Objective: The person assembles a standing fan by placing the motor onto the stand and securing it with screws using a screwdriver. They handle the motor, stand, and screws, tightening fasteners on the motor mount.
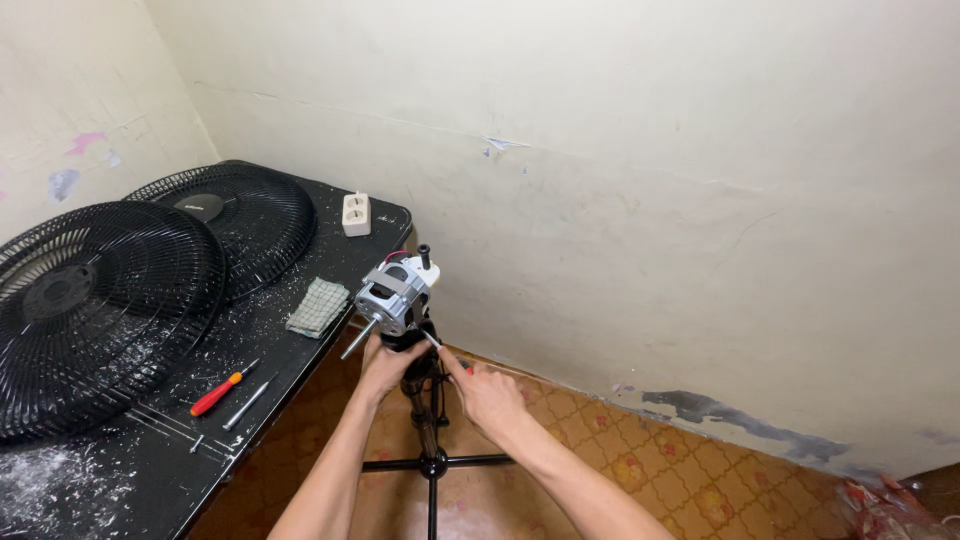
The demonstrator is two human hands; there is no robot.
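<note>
A bare fan motor (395, 292), silver with a steel shaft pointing down-left, sits on top of a black stand (428, 420). My left hand (388, 365) cups the neck of the stand just under the motor. My right hand (488, 395) grips a thin screwdriver (436, 343) whose tip meets the underside of the motor. A black knob sticks up from the motor's rear.
To the left is a black table (120, 470) dusted with white debris. It carries two black fan grilles (100, 300), a checked cloth (320, 307), a red-handled screwdriver (222, 389), a thin metal tool (250, 401) and a white power socket (356, 214). A wall stands close behind.
</note>
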